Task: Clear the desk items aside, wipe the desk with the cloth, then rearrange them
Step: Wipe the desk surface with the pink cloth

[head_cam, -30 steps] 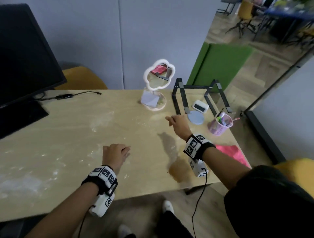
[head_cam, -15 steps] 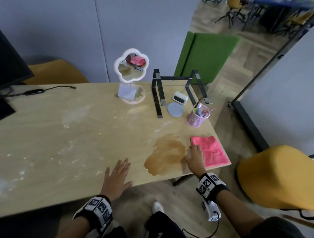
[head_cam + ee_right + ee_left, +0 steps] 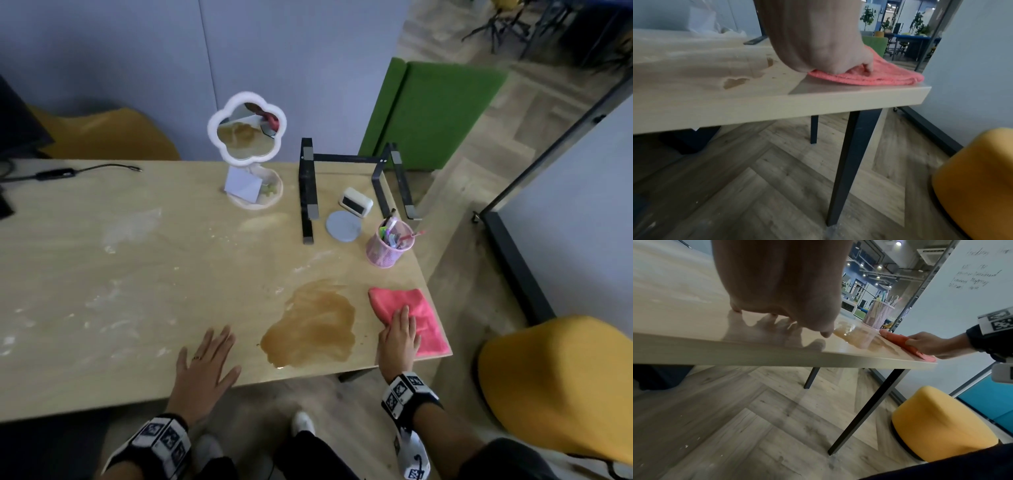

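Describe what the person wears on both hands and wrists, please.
Each wrist carries a black band with white squares printed with black coded markers, and a white camera unit hangs under it. A black cable runs from the right unit. The left hand has a dark ring on one finger; the right hand shows none. The forearms are bare.

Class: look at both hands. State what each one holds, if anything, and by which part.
The right hand grips the pink cloth at its near left edge. The left hand rests flat on the desk, holding nothing.
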The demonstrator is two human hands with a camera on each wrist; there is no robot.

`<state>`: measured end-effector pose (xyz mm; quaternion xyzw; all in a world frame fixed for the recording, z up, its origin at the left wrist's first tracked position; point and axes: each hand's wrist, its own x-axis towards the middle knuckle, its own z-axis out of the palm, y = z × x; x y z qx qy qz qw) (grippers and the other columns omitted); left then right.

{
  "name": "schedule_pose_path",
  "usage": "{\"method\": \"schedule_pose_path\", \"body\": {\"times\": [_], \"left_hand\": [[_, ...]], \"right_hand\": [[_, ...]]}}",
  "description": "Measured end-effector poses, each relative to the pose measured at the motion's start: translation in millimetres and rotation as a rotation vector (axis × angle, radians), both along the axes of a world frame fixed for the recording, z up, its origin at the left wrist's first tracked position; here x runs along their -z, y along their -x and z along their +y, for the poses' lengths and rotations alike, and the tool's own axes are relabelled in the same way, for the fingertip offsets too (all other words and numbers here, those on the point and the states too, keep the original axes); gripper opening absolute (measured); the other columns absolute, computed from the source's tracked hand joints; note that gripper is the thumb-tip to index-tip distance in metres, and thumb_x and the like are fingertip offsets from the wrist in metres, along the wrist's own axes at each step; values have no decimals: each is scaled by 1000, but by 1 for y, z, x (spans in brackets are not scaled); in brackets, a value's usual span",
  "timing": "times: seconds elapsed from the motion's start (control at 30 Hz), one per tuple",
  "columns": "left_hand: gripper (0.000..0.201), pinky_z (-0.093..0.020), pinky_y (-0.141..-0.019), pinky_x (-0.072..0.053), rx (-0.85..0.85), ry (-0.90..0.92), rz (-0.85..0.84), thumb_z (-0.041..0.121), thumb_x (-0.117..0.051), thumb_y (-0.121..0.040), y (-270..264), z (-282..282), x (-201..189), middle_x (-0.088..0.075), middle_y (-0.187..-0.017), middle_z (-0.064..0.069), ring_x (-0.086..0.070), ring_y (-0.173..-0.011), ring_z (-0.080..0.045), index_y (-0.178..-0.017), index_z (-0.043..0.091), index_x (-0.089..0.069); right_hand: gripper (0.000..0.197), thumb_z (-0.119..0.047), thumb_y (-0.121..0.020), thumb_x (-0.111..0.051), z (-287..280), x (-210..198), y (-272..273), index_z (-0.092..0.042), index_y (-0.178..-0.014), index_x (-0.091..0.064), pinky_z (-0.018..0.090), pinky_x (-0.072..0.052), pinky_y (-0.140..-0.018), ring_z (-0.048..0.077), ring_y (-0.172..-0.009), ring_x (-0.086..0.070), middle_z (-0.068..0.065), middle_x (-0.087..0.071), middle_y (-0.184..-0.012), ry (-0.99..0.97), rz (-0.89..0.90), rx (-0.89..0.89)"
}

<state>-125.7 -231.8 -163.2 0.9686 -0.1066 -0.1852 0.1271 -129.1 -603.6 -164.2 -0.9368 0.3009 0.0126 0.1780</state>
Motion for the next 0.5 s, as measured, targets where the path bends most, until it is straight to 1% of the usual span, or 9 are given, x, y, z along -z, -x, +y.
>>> {"method": "schedule_pose_path", "body": {"times": [0.07, 0.13, 0.17, 0.2, 0.27, 0.3, 0.37, 0.43, 0.5], "left_hand": [[90, -56, -109, -20, -6, 2, 8, 78, 7, -75, 0, 0, 1, -15, -156, 19, 3, -141, 0, -144, 33, -31], [93, -55, -111, -16, 4, 17, 23, 81, 6, -72, -2, 0, -1, -9, -157, 20, 4, -143, -2, -145, 33, -28], [94, -55, -112, -14, 13, 24, 39, 82, 3, -71, -3, 0, -3, -6, -157, 20, 5, -144, -3, -146, 33, -25], [92, -54, -113, -11, 30, 19, 56, 80, 0, -71, -5, 1, -6, -2, -158, 19, 6, -145, -4, -147, 33, -21], [91, -54, -114, -7, 74, 2, 96, 73, 3, -68, -9, 5, -12, 6, -158, 19, 9, -146, -7, -149, 34, -13], [92, -54, -114, -6, 93, -1, 109, 72, 4, -67, -11, 7, -13, 8, -157, 19, 9, -146, -7, -149, 35, -11], [93, -55, -114, -6, 135, -6, 133, 72, 6, -64, -15, 11, -13, 12, -157, 19, 10, -146, -8, -149, 36, -7], [95, -57, -114, -6, 179, -20, 144, 72, 6, -62, -17, 14, -15, 13, -157, 18, 10, -147, -9, -149, 36, -6], [98, -57, -114, -6, 194, -30, 160, 72, 8, -61, -18, 15, -19, 10, -158, 18, 8, -147, -10, -149, 34, -8]], "right_hand": [[44, -9, -94, -45, -4, -9, -6, -1, -137, -42, 56, -28, -107, 35, -135, -34, 17, -41, -145, -103, -96, 88], [33, -7, -93, -42, -11, -20, -9, 5, -122, -50, 47, -41, -91, 41, -115, -52, 25, -58, -117, -238, -248, 211], [29, -7, -93, -38, -14, -29, -10, 9, -114, -52, 41, -41, -83, 42, -106, -55, 26, -60, -105, -307, -318, 270], [32, -10, -93, -35, -16, -38, -10, 11, -110, -52, 38, -40, -81, 42, -103, -56, 28, -60, -103, -367, -393, 331], [37, -15, -96, -32, -23, -52, -8, 9, -113, -53, 40, -41, -89, 38, -107, -56, 27, -59, -111, -453, -480, 465], [37, -17, -97, -33, -27, -57, -8, 6, -116, -55, 41, -42, -92, 36, -108, -56, 24, -59, -114, -494, -492, 516], [35, -22, -95, -45, -38, -63, -8, 1, -118, -58, 42, -45, -92, 32, -104, -58, 21, -62, -116, -586, -504, 550], [37, -23, -86, -63, -43, -71, -4, -1, -116, -60, 42, -51, -89, 30, -96, -62, 20, -66, -110, -586, -437, 560], [40, -23, -78, -71, -43, -77, 1, -4, -113, -63, 44, -53, -89, 30, -91, -64, 15, -68, -100, -519, -350, 556]]}}
